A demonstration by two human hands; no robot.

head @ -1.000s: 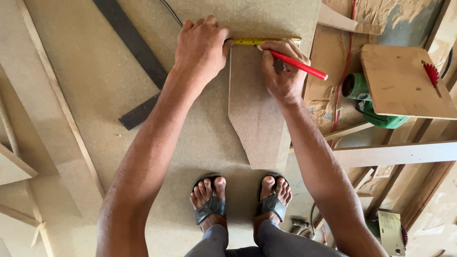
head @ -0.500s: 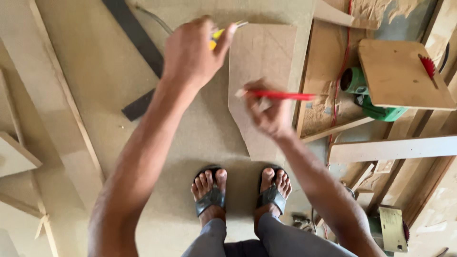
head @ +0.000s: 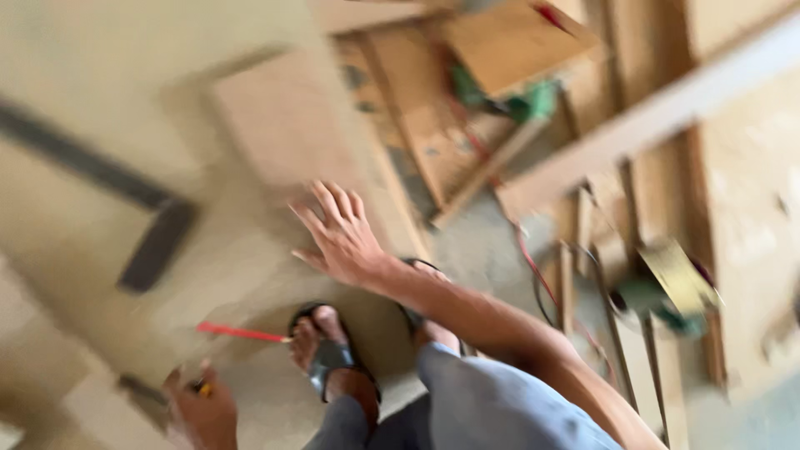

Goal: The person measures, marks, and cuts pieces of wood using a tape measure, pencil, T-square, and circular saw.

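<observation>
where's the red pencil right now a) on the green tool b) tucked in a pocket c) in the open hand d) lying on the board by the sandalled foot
d, the red pencil lies loose on the board just beside the sandalled foot, while the right hand is spread open and empty.

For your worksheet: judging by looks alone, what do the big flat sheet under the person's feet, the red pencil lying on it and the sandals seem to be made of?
Sheet: probably fibreboard or plywood, matt tan, no grain visible through the blur. Red pencil: thin straight stick, likely painted wood; too blurred to confirm. Sandals: dark straps, seemingly rubber or plastic.
</observation>
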